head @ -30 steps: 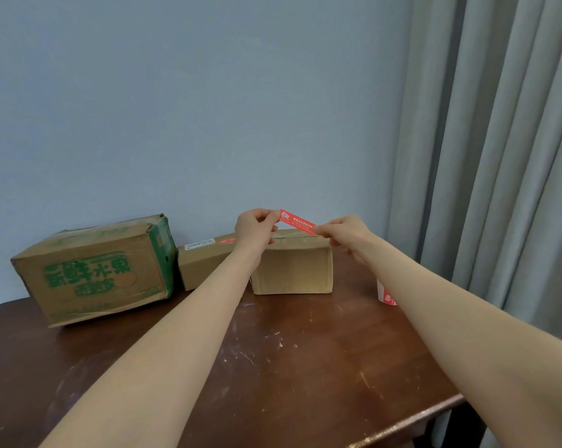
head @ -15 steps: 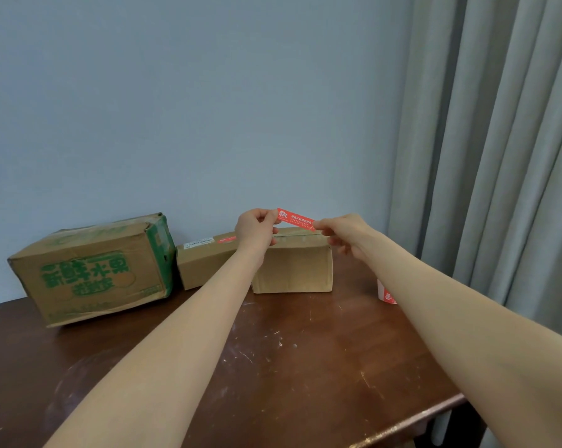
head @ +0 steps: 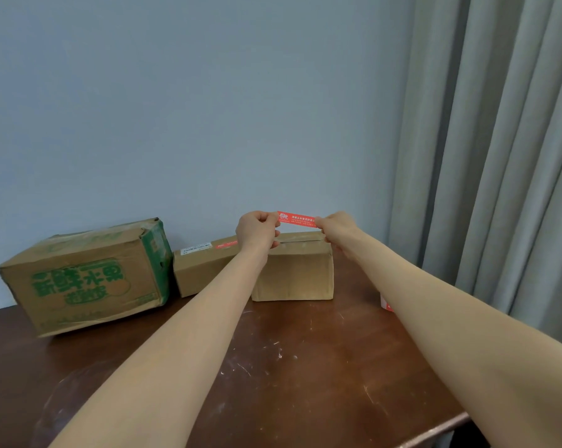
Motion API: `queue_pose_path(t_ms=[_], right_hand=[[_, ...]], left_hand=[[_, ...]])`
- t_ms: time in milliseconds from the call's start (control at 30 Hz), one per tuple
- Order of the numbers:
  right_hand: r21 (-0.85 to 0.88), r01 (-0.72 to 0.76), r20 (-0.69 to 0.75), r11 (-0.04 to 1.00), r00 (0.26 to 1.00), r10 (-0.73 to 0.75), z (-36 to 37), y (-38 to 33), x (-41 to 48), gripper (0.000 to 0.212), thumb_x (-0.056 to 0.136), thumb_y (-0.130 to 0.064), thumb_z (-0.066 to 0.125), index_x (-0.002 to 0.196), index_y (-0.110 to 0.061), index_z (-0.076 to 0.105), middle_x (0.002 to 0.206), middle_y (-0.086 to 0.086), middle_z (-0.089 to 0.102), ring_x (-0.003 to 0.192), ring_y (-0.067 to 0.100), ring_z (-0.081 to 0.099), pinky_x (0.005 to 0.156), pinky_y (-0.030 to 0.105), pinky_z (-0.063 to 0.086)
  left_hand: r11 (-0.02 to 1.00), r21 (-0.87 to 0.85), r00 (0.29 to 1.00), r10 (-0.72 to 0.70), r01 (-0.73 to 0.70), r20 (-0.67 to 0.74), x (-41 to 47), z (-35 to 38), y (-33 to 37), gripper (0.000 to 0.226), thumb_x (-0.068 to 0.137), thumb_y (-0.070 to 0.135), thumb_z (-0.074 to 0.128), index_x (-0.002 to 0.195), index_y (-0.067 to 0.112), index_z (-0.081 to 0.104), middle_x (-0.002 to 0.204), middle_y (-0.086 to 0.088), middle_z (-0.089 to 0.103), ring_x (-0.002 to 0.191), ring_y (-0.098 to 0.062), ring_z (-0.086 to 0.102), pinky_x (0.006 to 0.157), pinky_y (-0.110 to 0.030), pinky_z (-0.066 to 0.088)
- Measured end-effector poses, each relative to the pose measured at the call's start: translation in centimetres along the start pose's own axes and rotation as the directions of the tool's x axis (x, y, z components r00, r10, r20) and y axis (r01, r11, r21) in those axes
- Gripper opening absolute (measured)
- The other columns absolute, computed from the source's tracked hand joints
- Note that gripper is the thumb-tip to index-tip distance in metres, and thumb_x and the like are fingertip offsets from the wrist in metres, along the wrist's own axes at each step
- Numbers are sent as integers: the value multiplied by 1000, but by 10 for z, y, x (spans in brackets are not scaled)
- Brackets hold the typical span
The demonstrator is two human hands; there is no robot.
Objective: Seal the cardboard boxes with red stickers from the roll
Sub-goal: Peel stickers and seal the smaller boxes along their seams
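Red sticker (head: 296, 219) hangs stretched just above the small cardboard box (head: 294, 270) on the tabletop (head: 305, 367). The left hand (head: 257, 229) and right hand (head: 336, 226) each keep a pinching grip on one end. This is the placement step: the next move is to lower it across the top seam, which looks unsealed, and press it flat.

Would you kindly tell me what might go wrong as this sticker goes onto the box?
The red sticker is held slightly tilted above the top seam of the small box, so it may land skewed. The left hand and right hand pinch its ends; it might stick to them on release.
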State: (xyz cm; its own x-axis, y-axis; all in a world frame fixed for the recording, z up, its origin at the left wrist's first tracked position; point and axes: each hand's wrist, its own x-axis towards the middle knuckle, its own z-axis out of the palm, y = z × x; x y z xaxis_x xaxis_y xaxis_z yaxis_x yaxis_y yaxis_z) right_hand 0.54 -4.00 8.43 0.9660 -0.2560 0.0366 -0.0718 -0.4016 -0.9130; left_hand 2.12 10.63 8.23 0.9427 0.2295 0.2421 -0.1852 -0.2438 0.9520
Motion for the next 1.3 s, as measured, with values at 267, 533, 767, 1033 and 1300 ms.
queue_pose_path(t_ms=[267, 533, 767, 1033, 1300], right_hand=[[19, 81, -86, 997, 993, -79, 13, 0, 4, 38, 97, -21, 48, 64, -1, 53, 62, 16, 50, 58, 28, 51, 58, 35, 41], [331, -23, -79, 943, 996, 52, 5, 20, 19, 15, 96, -25, 53, 88, -11, 53, 77, 4, 44, 67, 15, 38, 66, 29, 34], [304, -45, -60, 952, 996, 66, 0, 23, 16, 24, 92, -19, 58, 70, -17, 47, 66, 2, 41, 58, 14, 34, 54, 26, 28], [136, -51, -22, 989, 998, 55, -17, 29, -2, 24, 88, -16, 60, 70, -17, 45, 67, 4, 39, 57, 14, 33, 54, 27, 28], [31, 33, -23, 999, 999, -32, -20, 24, -8, 18, 94, -21, 58, 91, -4, 66, 81, 8, 54, 71, 16, 47, 60, 25, 38]], left_hand=[[999, 47, 992, 2, 4, -126, 15, -8, -13, 20, 97, 24, 51, 101, 11, 66, 88, 0, 66, 64, -13, 64, 61, -27, 58], [880, 474, 994, -32, -20, 102, 37, -36, -43, 41, 97, 11, 46, 138, 8, 47, 137, -9, 52, 127, -25, 47, 104, -33, 36], [868, 494, 979, -51, -55, 200, 22, -25, -43, 34, 96, 9, 46, 128, 8, 58, 135, -10, 54, 122, -26, 50, 95, -29, 40], [874, 476, 968, -32, -94, 250, 5, -25, -38, 33, 93, 9, 53, 125, 6, 60, 129, -11, 57, 119, -25, 52, 97, -31, 44], [885, 445, 972, 31, -136, 235, 2, -29, -25, 30, 95, 11, 50, 122, 9, 64, 129, -7, 59, 117, -21, 54, 92, -28, 43]])
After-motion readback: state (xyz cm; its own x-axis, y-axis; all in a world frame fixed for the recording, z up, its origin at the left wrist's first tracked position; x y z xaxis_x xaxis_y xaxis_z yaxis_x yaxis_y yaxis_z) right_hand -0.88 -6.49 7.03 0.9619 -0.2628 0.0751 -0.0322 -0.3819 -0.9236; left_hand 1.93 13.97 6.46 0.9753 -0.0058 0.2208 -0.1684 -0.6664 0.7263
